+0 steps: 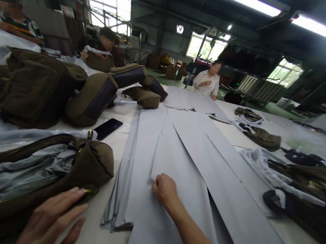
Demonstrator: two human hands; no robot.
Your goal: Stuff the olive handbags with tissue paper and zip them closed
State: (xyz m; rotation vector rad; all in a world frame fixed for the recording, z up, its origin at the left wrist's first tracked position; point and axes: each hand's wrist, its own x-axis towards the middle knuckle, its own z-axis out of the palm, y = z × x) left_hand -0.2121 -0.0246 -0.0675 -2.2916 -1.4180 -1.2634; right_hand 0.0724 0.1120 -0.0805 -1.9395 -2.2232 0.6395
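My right hand [166, 189] is closed at the edge of a long light-grey sheet [186, 162], its fingertips pinched at the sheet's left side. More grey sheets lie overlapped beneath and beside it, and a folded stack [126, 165] of them is to the left. At the lower left, my left hand [53, 218] has its fingers stretched out and slightly apart, against or just over the side of an olive bag [94, 164]. That bag lies with its brass zipper undone, showing a grey lining [35, 167]. Whether the left fingers touch the bag, I cannot tell.
Several olive bags [38, 90] are heaped at the left, with a black phone [108, 129] near them. More bags [305, 181] with plastic-wrapped straps line the right side. Across the white table [274, 121] a person [208, 81] stands; two others are at the far left.
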